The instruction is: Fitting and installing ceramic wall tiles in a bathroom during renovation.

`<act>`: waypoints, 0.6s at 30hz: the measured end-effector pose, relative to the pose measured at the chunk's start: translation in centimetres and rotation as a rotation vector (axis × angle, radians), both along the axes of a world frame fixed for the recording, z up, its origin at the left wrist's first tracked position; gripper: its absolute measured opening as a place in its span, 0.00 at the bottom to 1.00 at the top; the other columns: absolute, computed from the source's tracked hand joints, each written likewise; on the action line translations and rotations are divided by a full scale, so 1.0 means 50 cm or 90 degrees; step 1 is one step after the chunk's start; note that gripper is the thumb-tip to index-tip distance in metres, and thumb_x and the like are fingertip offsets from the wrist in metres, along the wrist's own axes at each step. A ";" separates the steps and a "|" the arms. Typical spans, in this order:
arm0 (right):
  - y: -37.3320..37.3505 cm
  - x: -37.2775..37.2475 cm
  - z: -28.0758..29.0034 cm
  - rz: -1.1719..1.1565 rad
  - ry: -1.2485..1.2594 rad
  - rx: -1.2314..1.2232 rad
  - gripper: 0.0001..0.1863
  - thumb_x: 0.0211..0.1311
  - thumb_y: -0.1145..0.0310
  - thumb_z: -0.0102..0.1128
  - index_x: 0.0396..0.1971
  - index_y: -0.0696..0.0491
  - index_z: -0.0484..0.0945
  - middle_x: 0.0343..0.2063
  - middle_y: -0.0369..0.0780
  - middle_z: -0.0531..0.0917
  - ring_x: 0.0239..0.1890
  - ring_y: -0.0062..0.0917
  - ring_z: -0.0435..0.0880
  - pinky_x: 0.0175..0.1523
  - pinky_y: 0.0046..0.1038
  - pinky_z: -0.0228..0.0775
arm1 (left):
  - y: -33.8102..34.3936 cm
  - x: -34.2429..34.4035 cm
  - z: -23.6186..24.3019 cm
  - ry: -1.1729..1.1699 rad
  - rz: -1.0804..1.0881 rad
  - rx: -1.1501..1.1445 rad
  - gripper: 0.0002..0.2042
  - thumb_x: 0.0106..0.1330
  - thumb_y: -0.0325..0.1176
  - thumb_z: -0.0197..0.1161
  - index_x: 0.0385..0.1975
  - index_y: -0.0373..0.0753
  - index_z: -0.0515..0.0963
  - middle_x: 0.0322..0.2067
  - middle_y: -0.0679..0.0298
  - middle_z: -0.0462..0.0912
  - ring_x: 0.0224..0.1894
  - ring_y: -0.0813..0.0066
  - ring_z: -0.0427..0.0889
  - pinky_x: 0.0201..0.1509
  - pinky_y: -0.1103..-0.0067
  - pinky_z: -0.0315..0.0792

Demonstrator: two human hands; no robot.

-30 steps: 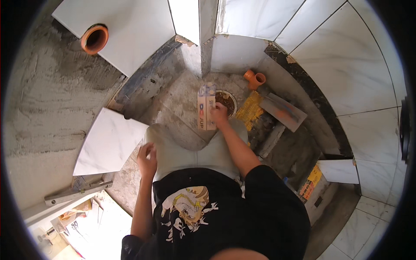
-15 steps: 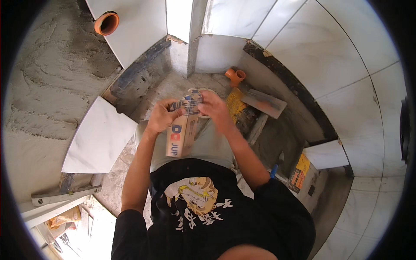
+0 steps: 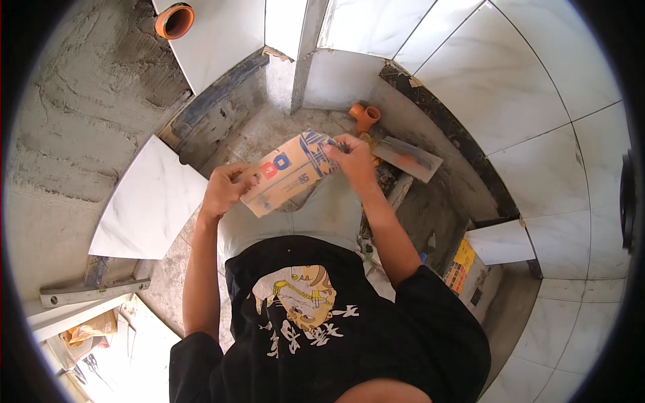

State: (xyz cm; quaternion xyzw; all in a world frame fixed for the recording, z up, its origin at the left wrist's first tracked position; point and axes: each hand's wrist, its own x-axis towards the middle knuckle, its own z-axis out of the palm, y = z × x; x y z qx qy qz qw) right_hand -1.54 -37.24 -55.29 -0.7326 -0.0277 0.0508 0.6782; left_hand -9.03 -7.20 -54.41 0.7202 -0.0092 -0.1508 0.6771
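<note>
Packet: since 0.5 s ago, I see the tan, blue-printed rectangular cardboard packet [image 3: 285,173] swung diagonal over the pale trousers [image 3: 322,221].
Left hand: the bare left hand [image 3: 225,191] has slid to its lower-left end, gripping it.
Right hand: the bare right hand [image 3: 353,161] pinches its upper-right end.
Forearms: 2, the left steep, the right slanting inward.

Reno site w/ wall tiles [image 3: 531,101], bare cement [image 3: 87,121] & orange pipe fitting [image 3: 363,125].

Left hand [image 3: 223,191] and right hand [image 3: 355,162], both pinching
Bare forearms [image 3: 200,275] extend forward, fingers [image 3: 347,140] bent; the right hand sits higher.
</note>
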 end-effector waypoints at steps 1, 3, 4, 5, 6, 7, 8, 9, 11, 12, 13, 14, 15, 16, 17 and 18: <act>0.001 -0.007 -0.003 0.041 -0.017 -0.030 0.09 0.58 0.71 0.66 0.35 0.59 0.82 0.26 0.32 0.82 0.28 0.11 0.76 0.34 0.18 0.68 | 0.005 -0.002 -0.010 -0.020 0.042 0.073 0.17 0.58 0.34 0.69 0.42 0.29 0.80 0.32 0.59 0.83 0.34 0.79 0.78 0.40 0.80 0.72; 0.013 -0.012 -0.003 0.086 -0.036 -0.059 0.09 0.59 0.71 0.66 0.36 0.59 0.82 0.26 0.32 0.82 0.29 0.11 0.76 0.35 0.18 0.68 | 0.011 0.000 -0.012 -0.042 0.090 0.147 0.16 0.57 0.33 0.68 0.42 0.31 0.80 0.31 0.58 0.84 0.33 0.79 0.79 0.40 0.80 0.72; 0.020 -0.013 -0.001 0.118 -0.022 -0.048 0.09 0.58 0.71 0.65 0.35 0.60 0.82 0.26 0.32 0.83 0.30 0.11 0.76 0.35 0.18 0.68 | 0.011 0.002 -0.012 -0.132 0.083 0.286 0.15 0.57 0.33 0.67 0.42 0.33 0.81 0.29 0.56 0.84 0.31 0.77 0.79 0.39 0.79 0.73; 0.025 -0.013 -0.001 0.150 -0.008 -0.036 0.09 0.57 0.70 0.65 0.33 0.60 0.83 0.26 0.32 0.83 0.30 0.11 0.76 0.35 0.19 0.68 | 0.007 0.004 -0.010 -0.220 0.075 0.425 0.14 0.56 0.33 0.65 0.41 0.34 0.81 0.28 0.54 0.83 0.30 0.75 0.80 0.39 0.78 0.73; 0.025 -0.012 -0.007 0.151 -0.005 -0.036 0.09 0.57 0.70 0.65 0.33 0.60 0.83 0.26 0.32 0.83 0.30 0.11 0.76 0.35 0.19 0.68 | -0.003 0.007 0.007 -0.217 0.075 0.425 0.14 0.56 0.33 0.65 0.41 0.34 0.81 0.28 0.54 0.83 0.30 0.75 0.80 0.39 0.78 0.73; 0.025 -0.011 -0.015 0.170 0.001 -0.042 0.11 0.58 0.70 0.65 0.37 0.60 0.81 0.29 0.34 0.83 0.32 0.13 0.77 0.36 0.20 0.70 | -0.014 0.018 0.028 -0.182 0.008 0.369 0.14 0.56 0.34 0.65 0.41 0.35 0.81 0.28 0.52 0.82 0.30 0.74 0.80 0.39 0.77 0.73; 0.027 -0.015 -0.022 0.189 0.008 -0.045 0.13 0.59 0.70 0.64 0.42 0.60 0.80 0.32 0.36 0.83 0.33 0.15 0.79 0.38 0.21 0.72 | -0.025 0.027 0.049 -0.145 -0.060 0.314 0.14 0.56 0.36 0.65 0.40 0.37 0.81 0.28 0.50 0.81 0.30 0.73 0.80 0.39 0.76 0.73; 0.036 -0.018 -0.016 0.194 0.010 -0.043 0.13 0.59 0.70 0.64 0.42 0.60 0.80 0.32 0.36 0.83 0.33 0.15 0.79 0.38 0.21 0.72 | -0.030 0.039 0.060 -0.038 -0.067 0.347 0.11 0.61 0.34 0.64 0.39 0.35 0.80 0.30 0.54 0.83 0.32 0.74 0.81 0.39 0.76 0.73; 0.049 -0.024 0.003 -0.010 0.128 0.280 0.22 0.65 0.65 0.60 0.55 0.58 0.71 0.42 0.40 0.81 0.37 0.22 0.81 0.44 0.26 0.76 | -0.044 0.050 0.010 0.001 0.087 0.038 0.10 0.63 0.33 0.63 0.41 0.36 0.79 0.32 0.57 0.83 0.34 0.75 0.81 0.39 0.77 0.74; 0.043 -0.026 -0.011 -0.009 0.128 0.281 0.22 0.65 0.65 0.60 0.55 0.58 0.71 0.42 0.40 0.81 0.37 0.22 0.81 0.44 0.26 0.76 | -0.057 0.054 0.005 0.035 0.229 -0.277 0.09 0.65 0.32 0.62 0.42 0.36 0.77 0.34 0.60 0.83 0.36 0.75 0.81 0.39 0.78 0.74; 0.034 -0.030 -0.039 0.058 0.149 0.250 0.24 0.66 0.62 0.59 0.58 0.58 0.67 0.45 0.42 0.80 0.39 0.25 0.82 0.46 0.29 0.77 | -0.062 0.050 0.001 0.057 0.283 -0.435 0.08 0.68 0.28 0.59 0.45 0.37 0.74 0.37 0.65 0.81 0.40 0.74 0.81 0.43 0.78 0.76; 0.028 -0.033 -0.054 0.126 0.168 0.217 0.27 0.67 0.60 0.57 0.60 0.58 0.63 0.49 0.44 0.78 0.40 0.29 0.82 0.48 0.32 0.78 | -0.078 0.047 0.002 0.056 0.282 -0.435 0.08 0.68 0.28 0.59 0.45 0.37 0.74 0.37 0.65 0.81 0.40 0.74 0.81 0.43 0.78 0.76; 0.036 -0.054 -0.048 0.122 0.167 0.216 0.27 0.67 0.60 0.57 0.60 0.58 0.63 0.49 0.44 0.78 0.40 0.29 0.82 0.48 0.32 0.78 | -0.099 0.037 -0.001 0.053 0.340 -0.474 0.09 0.67 0.27 0.59 0.46 0.37 0.74 0.38 0.65 0.81 0.41 0.73 0.81 0.45 0.75 0.77; 0.057 -0.083 -0.046 0.180 0.192 0.253 0.27 0.67 0.59 0.57 0.59 0.59 0.65 0.47 0.43 0.79 0.40 0.28 0.82 0.47 0.31 0.78 | -0.112 0.029 -0.008 0.050 0.398 -0.513 0.10 0.67 0.26 0.58 0.47 0.37 0.73 0.39 0.64 0.81 0.43 0.72 0.81 0.48 0.73 0.78; 0.077 -0.103 -0.038 0.241 0.220 0.289 0.26 0.68 0.58 0.56 0.58 0.59 0.66 0.46 0.42 0.79 0.40 0.27 0.82 0.47 0.30 0.77 | -0.119 0.017 -0.049 0.030 0.412 -0.538 0.10 0.67 0.24 0.57 0.47 0.37 0.73 0.42 0.64 0.81 0.43 0.71 0.82 0.48 0.70 0.80; 0.080 -0.108 -0.033 0.234 0.222 0.288 0.26 0.68 0.58 0.56 0.58 0.59 0.66 0.46 0.42 0.79 0.40 0.27 0.82 0.47 0.30 0.77 | -0.129 0.000 -0.053 0.036 0.408 -0.540 0.10 0.67 0.24 0.57 0.47 0.37 0.73 0.42 0.64 0.81 0.43 0.71 0.82 0.48 0.70 0.80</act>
